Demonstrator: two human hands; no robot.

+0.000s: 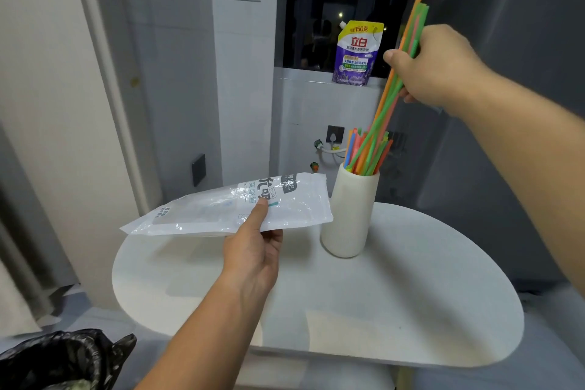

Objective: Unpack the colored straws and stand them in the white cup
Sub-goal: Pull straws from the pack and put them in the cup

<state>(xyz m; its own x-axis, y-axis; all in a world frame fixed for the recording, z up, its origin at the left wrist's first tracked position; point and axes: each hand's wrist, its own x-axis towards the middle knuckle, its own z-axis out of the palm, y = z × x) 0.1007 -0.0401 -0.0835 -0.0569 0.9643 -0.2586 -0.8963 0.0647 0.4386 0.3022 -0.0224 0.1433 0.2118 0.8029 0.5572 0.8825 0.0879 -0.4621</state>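
Right hand [440, 70]: my fingers are curled round 1 bundle of colored straws [393, 85] at about mid-length, with the thumb on the near side. The bundle is tilted. Its upper ends point up and to the right, and its lower ends reach down to the mouth of the white cup [351, 215].

More straws, the standing straws [381, 152], are already in the cup and fan outward. The cup stands upright on the far part of the round white table [395, 310].

Left hand [253, 250]: I pinch the plastic package [205, 212], thumb on top and fingers beneath. The package is held roughly level above the table, just left of the cup. I cannot tell whether its right end touches the cup wall.

A purple detergent pouch [357, 54] stands on the ledge behind. A bin with a black liner [57, 361] sits at lower left.
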